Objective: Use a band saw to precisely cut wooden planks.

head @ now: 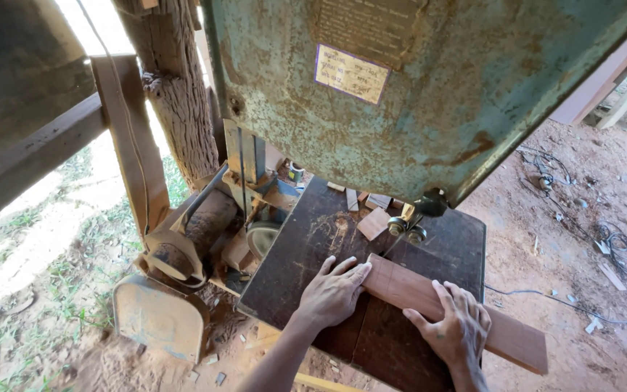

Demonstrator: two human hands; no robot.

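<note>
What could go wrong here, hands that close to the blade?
1. The left hand presses the end of the wooden board just in front of the blade guide; a slip could likely carry fingers into the blade.
2. The board overhangs the saw table under the right hand; it may tip.

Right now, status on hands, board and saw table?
Left hand flat, open, fingers against the reddish-brown wooden board. Right hand pressing on the board, not gripping. Board flat on dark metal saw table, near the blade guide. Small wood offcuts beyond.
</note>
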